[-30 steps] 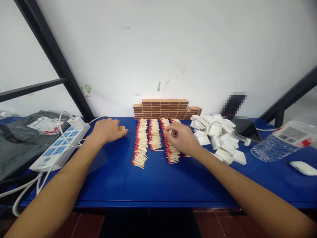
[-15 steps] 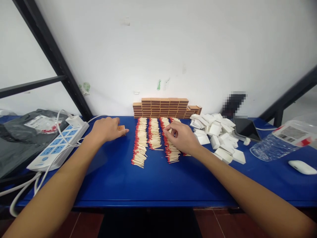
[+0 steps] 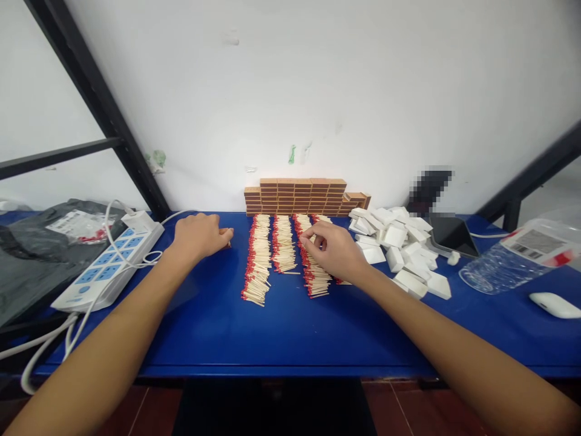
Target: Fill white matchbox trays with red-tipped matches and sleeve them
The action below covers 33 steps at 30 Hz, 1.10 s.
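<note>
My left hand [image 3: 200,236] rests on the blue table [image 3: 272,330], its fingers curled over a small brown matchbox [image 3: 226,232] that peeks out at the fingertips. Rows of red-tipped matches [image 3: 281,254] lie in long strips in the middle. My right hand [image 3: 333,251] sits on the right-hand rows, thumb and fingers pinched on matches there. A brown stack of matchboxes [image 3: 302,198] stands against the wall behind them.
A heap of white inner trays [image 3: 399,245] lies right of the matches. Further right are a dark tablet [image 3: 451,235], a clear plastic bag [image 3: 512,260] and a white mouse [image 3: 554,304]. A white power strip [image 3: 109,263] and grey bag [image 3: 31,254] sit left.
My left hand has closed further over the brown matchbox, covering more of it. My right hand stays pinched on the matches in about the same spot.
</note>
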{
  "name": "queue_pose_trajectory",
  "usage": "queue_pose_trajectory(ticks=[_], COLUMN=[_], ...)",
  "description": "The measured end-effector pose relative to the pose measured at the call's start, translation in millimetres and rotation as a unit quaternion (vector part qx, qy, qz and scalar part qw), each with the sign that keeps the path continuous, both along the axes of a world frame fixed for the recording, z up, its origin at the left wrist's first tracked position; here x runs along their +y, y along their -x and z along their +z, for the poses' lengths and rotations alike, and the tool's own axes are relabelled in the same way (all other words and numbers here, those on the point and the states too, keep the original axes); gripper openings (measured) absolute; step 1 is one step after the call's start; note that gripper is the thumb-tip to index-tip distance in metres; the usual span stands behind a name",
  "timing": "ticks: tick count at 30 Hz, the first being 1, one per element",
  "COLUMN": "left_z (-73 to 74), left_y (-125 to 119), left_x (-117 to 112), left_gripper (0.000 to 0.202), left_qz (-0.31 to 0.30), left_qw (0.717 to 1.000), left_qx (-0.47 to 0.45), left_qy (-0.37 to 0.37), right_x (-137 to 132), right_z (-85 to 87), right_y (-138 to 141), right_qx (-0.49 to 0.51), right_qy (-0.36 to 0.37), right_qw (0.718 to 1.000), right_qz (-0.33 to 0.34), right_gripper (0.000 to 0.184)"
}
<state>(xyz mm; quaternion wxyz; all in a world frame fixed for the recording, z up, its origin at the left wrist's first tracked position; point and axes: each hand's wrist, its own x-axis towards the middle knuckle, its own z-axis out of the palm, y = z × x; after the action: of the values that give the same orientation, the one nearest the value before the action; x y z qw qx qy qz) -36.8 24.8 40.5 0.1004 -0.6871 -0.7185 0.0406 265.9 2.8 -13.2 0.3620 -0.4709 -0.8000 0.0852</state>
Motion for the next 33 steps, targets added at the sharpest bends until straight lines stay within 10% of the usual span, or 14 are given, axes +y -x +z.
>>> queue_pose_trajectory(ticks=[7, 11, 18, 27, 33], left_z=[2.2, 6.0, 11.7, -7.4, -12.8], left_y=[1, 2, 0, -10, -18], left_x=[-2, -4, -10, -4, -5], left_gripper=[0.068, 0.079, 0.091, 0.050, 0.037], left_qz=[-0.005, 0.005, 0.005, -0.322, -0.405], left_qw=[1.000, 1.000, 0.997, 0.922, 0.889], left_qx=[-0.005, -0.006, -0.009, -0.024, -0.051], left_qy=[0.006, 0.016, -0.071, -0.212, -0.208], right_x=[7, 21, 34, 26, 27], right_z=[12.6, 40.8, 57.6, 47.1, 38.9], right_y=[-12, -62, -131, -122, -126], right_qx=[-0.028, -0.140, -0.240, -0.274, -0.271], right_qy=[-0.036, -0.071, 0.179, 0.247, 0.277], right_qw=[0.999, 0.976, 0.942, 0.928, 0.917], right_qz=[-0.010, -0.150, -0.154, -0.061, -0.089], right_gripper=[0.018, 0.018, 0.031, 0.039, 0.040])
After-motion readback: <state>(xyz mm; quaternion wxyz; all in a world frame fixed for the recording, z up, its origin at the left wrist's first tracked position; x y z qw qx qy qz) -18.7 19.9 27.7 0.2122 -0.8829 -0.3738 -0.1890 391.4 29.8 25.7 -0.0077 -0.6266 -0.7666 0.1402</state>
